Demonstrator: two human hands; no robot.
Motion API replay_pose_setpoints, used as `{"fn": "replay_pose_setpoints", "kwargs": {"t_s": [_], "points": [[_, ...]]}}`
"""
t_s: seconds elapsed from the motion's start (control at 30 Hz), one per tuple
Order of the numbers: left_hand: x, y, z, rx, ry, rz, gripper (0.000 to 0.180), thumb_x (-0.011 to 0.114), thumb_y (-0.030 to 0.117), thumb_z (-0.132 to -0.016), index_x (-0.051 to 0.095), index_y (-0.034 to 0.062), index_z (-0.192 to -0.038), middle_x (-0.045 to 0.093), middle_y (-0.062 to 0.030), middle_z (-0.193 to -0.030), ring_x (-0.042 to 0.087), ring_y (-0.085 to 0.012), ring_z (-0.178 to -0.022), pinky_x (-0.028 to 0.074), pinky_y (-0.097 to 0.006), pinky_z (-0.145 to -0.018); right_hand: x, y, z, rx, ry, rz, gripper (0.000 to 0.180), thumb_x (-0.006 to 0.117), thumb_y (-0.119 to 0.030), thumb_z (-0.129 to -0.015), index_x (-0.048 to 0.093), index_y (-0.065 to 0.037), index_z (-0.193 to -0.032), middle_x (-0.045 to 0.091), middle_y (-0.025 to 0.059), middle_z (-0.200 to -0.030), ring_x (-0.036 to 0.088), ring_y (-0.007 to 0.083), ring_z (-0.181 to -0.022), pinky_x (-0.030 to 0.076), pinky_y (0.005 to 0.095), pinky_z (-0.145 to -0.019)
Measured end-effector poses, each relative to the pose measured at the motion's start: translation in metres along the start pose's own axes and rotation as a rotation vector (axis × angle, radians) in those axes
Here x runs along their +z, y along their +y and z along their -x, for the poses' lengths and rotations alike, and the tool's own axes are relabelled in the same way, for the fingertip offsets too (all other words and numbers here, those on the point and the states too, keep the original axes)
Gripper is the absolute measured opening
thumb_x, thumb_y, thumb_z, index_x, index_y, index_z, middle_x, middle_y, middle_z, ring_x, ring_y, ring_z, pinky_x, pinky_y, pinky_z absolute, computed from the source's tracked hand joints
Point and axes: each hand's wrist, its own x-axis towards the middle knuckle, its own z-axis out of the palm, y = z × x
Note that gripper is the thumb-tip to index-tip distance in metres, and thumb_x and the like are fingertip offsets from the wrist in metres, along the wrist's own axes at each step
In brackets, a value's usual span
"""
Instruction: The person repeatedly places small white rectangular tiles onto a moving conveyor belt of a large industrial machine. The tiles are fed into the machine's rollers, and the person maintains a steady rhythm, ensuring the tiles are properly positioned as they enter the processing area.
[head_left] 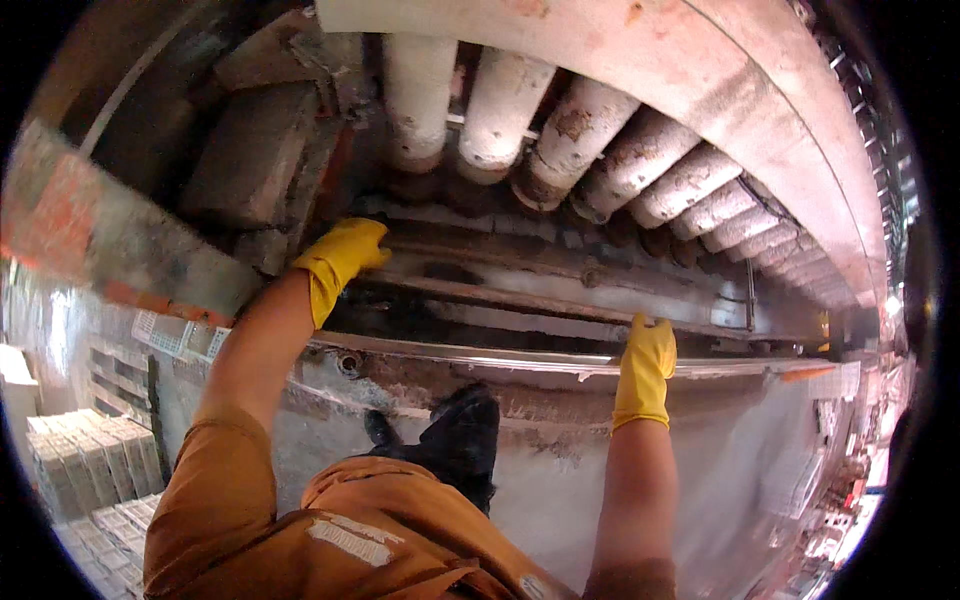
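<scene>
Both my hands wear yellow rubber gloves. My left hand point(343, 257) reaches up and left, its fingers hooked over the end of a dirty metal beam point(520, 275) under a row of rollers. My right hand point(646, 362) grips the top edge of a thin metal rail point(470, 354) that runs along a stained grey wall point(560, 480). The rollers point(565, 140) are whitish, rust-flecked cylinders lying side by side and curving off to the right. My orange sleeve and trouser leg point(330, 530) fill the lower middle, with a black shoe point(462, 437) against the wall.
A large pale curved pipe or housing point(720, 90) arches over the rollers. Grey blocks point(250, 150) and a blurred slab point(90, 235) sit at the upper left. Stacks of grey bricks point(85, 465) stand far below on the left. A lit workshop floor shows at the right rim.
</scene>
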Motion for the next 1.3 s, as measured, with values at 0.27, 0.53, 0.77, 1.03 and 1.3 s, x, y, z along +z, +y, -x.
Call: {"fn": "replay_pose_setpoints", "kwargs": {"t_s": [0.27, 0.53, 0.77, 1.03, 1.3], "points": [[-0.068, 0.066, 0.148, 0.225, -0.145, 0.228, 0.070, 0.069, 0.061, -0.086, 0.066, 0.0087, -0.133, 0.066, -0.0225, -0.130, 0.058, -0.0405, -0.124, 0.045, -0.050, -0.105, -0.022, -0.014, 0.008, -0.055, -0.069, -0.098, 0.058, 0.055, -0.046, -0.093, 0.066, 0.005, -0.119, 0.068, 0.0296, -0.122, 0.065, 0.0442, -0.113, 0.048, 0.0496, -0.096], [-0.033, 0.026, 0.194, -0.010, 0.034, 0.001, 0.055, 0.078, 0.052, -0.077, 0.076, 0.0045, -0.105, 0.073, -0.0217, -0.108, 0.069, -0.0431, -0.100, 0.054, -0.054, -0.085, -0.025, -0.039, 0.007, -0.085, -0.234, -0.389, 0.055, 0.058, -0.042, -0.091, 0.064, -0.004, -0.130, 0.069, 0.0219, -0.124, 0.070, 0.0391, -0.105, 0.053, 0.0482, -0.091], [-0.040, 0.058, 0.177, 0.117, 0.123, -0.006, 0.029, 0.081, 0.033, -0.070, 0.081, 0.0115, -0.089, 0.076, -0.0151, -0.091, 0.073, -0.0377, -0.089, 0.056, -0.051, -0.078, 0.022, -0.010, -0.030, -0.508, -0.174, -0.565, 0.047, 0.062, -0.036, -0.096, 0.060, -0.004, -0.130, 0.061, 0.0142, -0.128, 0.063, 0.0290, -0.101, 0.054, 0.0417, -0.083], [-0.025, 0.077, 0.158, 0.095, 0.079, -0.080, 0.030, 0.082, 0.030, -0.071, 0.083, 0.0159, -0.097, 0.079, -0.0059, -0.101, 0.074, -0.0312, -0.096, 0.057, -0.048, -0.079, 0.034, -0.075, -0.003, -0.625, -0.244, -0.551, 0.038, 0.063, -0.032, -0.096, 0.058, -0.005, -0.122, 0.060, 0.0114, -0.118, 0.060, 0.0265, -0.094, 0.052, 0.0394, -0.080], [-0.014, 0.085, 0.150, 0.062, 0.061, -0.109, 0.036, 0.087, 0.031, -0.068, 0.083, 0.0185, -0.100, 0.078, -0.0044, -0.109, 0.072, -0.0317, -0.103, 0.056, -0.049, -0.081, 0.042, -0.096, 0.006, -0.632, -0.291, -0.550, 0.030, 0.063, -0.029, -0.097, 0.057, -0.005, -0.114, 0.058, 0.0086, -0.108, 0.057, 0.0240, -0.088, 0.050, 0.0372, -0.076]]}}
